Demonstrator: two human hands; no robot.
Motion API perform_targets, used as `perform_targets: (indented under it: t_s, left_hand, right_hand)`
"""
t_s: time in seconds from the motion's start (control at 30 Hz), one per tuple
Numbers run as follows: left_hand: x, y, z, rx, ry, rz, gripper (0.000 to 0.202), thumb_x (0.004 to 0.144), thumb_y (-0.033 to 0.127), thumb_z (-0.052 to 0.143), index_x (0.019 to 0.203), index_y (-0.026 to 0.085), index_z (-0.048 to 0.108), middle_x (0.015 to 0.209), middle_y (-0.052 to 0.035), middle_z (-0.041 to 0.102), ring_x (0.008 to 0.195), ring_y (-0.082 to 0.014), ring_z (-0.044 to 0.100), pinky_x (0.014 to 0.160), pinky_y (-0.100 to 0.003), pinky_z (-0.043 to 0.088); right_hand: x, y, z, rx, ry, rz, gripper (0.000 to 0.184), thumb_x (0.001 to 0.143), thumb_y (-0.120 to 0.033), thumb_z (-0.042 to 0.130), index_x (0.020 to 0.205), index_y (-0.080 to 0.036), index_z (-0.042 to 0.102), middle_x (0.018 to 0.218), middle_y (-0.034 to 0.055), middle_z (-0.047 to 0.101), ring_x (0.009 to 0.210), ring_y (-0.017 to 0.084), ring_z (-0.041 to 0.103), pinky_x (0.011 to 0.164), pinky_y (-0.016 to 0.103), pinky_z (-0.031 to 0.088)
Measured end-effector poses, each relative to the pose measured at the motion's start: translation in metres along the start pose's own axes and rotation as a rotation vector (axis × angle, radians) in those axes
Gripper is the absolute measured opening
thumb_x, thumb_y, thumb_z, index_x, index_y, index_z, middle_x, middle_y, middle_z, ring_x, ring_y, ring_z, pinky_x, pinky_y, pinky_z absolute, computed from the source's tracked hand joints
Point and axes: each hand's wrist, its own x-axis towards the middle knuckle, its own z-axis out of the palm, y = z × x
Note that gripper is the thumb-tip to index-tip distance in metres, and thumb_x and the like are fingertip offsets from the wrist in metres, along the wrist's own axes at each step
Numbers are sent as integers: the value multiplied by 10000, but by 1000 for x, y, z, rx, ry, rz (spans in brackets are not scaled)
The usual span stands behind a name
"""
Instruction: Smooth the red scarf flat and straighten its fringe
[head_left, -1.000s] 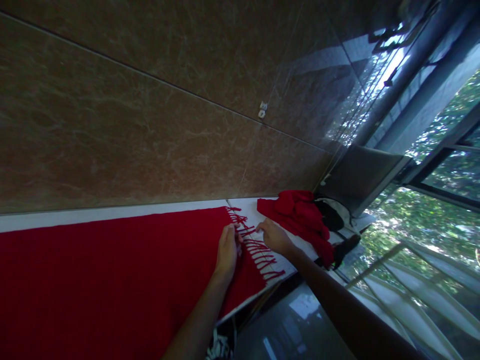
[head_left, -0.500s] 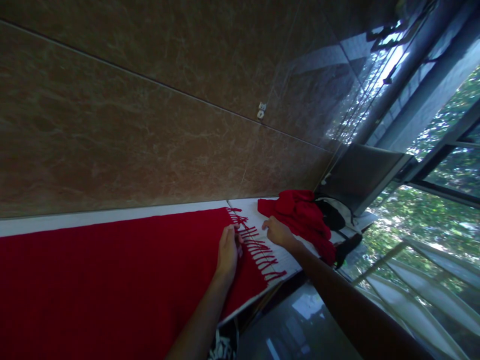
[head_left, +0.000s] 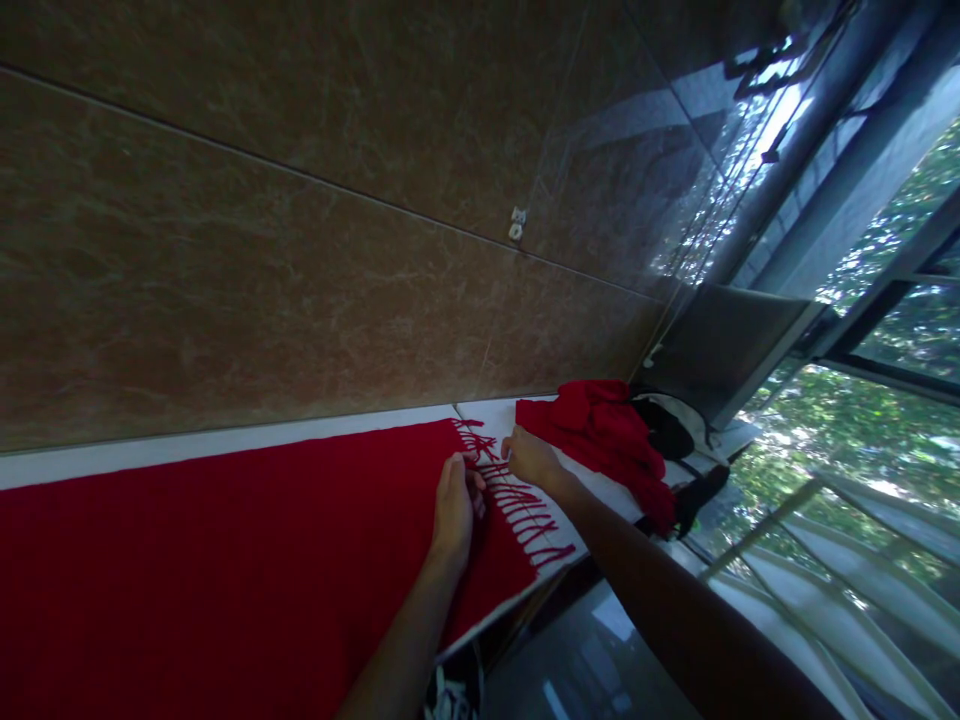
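Note:
A long red scarf (head_left: 225, 560) lies flat on a white surface (head_left: 187, 450), its fringed end (head_left: 517, 500) toward the right. My left hand (head_left: 454, 510) rests flat on the scarf just beside the fringe, fingers stretched out. My right hand (head_left: 529, 458) is at the upper tassels of the fringe, fingers curled in a pinch on them.
A crumpled red cloth (head_left: 600, 430) lies just right of the fringe, with black and white fabric (head_left: 671, 430) behind it. A brown marble wall (head_left: 300, 250) rises behind the surface. A window frame (head_left: 862, 200) and greenery fill the right. Dark floor lies below the edge.
My right hand has moved left and up along the fringe, closer to my left hand. The left hand has stayed on the scarf.

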Motion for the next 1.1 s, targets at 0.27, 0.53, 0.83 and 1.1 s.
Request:
perform_targets:
  t_s: [0.27,0.53,0.83,1.1]
  left_hand:
    - [0,-2,-1,10,2,-2,592,814,749,592,1010,191,578,608,76,522,397,-62,337,377,-186,272]
    - [0,-1,0,6,-5,4,655,758,788,619,1020,191,561,604,78,527,398,-61,331,375,-190,279]
    - [0,-1,0,18,5,-17,616,801,760,588,1035,190,571,623,73,523,408,-61,346,382,-185,268]
    - [0,0,0,17,-5,-6,618,794,767,606,1017,191,571,615,70,526,399,-60,345,382,-189,286]
  right_hand:
    - [12,-27,-1,3,-42,-142,289,984,-192,493,1127,-256,736,1245,70,606,1037,183,638,784,246,475]
    - [9,23,-14,-120,-79,120,331,903,-70,508,1129,-145,737,1212,200,607,1062,298,674,810,354,518]
    - [10,-30,-5,-59,-37,-138,283,997,-206,475,1118,-245,728,1250,80,607,1062,200,647,820,265,485]
    - [7,31,-12,-170,-72,93,349,880,-42,516,1126,-153,737,1224,187,615,1052,289,677,823,357,518]
